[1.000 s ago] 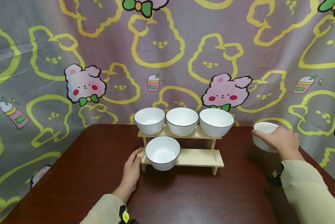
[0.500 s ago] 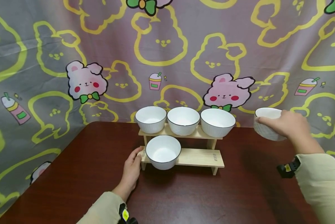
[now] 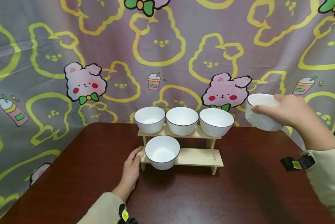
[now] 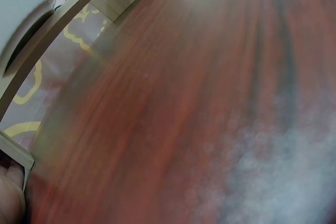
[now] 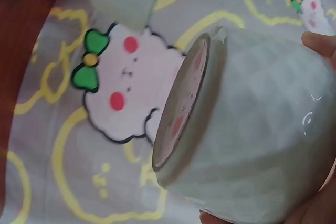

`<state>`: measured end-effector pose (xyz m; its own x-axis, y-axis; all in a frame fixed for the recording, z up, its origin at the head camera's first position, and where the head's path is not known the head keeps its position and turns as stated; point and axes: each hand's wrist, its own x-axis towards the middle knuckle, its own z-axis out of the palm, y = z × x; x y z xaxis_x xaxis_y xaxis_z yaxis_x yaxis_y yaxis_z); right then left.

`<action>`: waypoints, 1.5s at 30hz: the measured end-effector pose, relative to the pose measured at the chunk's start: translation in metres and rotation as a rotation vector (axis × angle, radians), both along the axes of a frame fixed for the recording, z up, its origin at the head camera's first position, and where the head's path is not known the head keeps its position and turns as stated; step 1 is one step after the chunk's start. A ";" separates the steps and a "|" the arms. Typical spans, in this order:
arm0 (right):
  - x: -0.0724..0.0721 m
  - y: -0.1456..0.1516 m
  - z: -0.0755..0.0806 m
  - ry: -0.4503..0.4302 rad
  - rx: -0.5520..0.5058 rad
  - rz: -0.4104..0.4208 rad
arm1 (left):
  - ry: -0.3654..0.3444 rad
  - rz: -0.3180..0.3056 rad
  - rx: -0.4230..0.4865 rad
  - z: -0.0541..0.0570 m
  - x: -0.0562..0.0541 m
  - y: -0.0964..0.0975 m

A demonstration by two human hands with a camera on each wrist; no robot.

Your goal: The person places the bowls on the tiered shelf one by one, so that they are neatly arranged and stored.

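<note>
In the head view my right hand holds a white bowl up in the air to the right of the stand, thumb at its near side. The right wrist view shows this bowl's diamond-textured outside and its foot ring. My left hand grips the left end of the two-tier wooden stand at its lower shelf. Three white bowls with dark rims, a left bowl, a middle bowl and a right bowl, line the upper shelf. Another bowl sits at the lower shelf's left.
The stand rests on a dark red-brown wooden table. Behind it hangs a grey-pink curtain with cartoon bears and drink cups. A bare stretch of the lower shelf lies right of its bowl.
My right hand has lifted the bowl higher above the table, and over the last half second brought it a little to the left. My left hand stays at the stand's end.
</note>
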<state>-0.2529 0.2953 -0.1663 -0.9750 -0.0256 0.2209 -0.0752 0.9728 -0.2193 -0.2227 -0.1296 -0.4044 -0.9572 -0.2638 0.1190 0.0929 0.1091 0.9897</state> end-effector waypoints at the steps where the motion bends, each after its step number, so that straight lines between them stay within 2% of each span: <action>1: 0.001 -0.002 0.002 -0.003 0.005 0.012 | 0.000 0.002 0.000 0.000 0.000 0.000; 12: 0.019 -0.029 0.020 -0.005 0.000 0.091 | 0.004 0.005 0.004 -0.001 -0.002 0.001; 22: 0.034 -0.056 0.018 0.019 -0.083 0.202 | 0.006 0.005 0.003 -0.001 -0.003 0.000; 27: 0.040 -0.068 0.010 0.029 -0.132 0.262 | 0.002 0.002 0.006 -0.001 -0.002 0.000; 31: 0.045 -0.075 0.000 0.070 -0.152 0.310 | 0.000 0.005 0.012 0.000 -0.002 0.000; 40: 0.050 -0.090 -0.022 0.122 -0.103 0.436 | -0.002 0.007 -0.007 0.000 -0.002 0.000; 45: 0.055 -0.095 -0.037 0.114 -0.099 0.468 | -0.004 0.008 0.000 0.000 -0.002 0.000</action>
<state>-0.1980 0.1999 -0.2032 -0.8331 -0.4290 0.3492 -0.5285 0.8035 -0.2739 -0.2249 -0.1293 -0.4042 -0.9555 -0.2715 0.1153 0.0884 0.1094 0.9901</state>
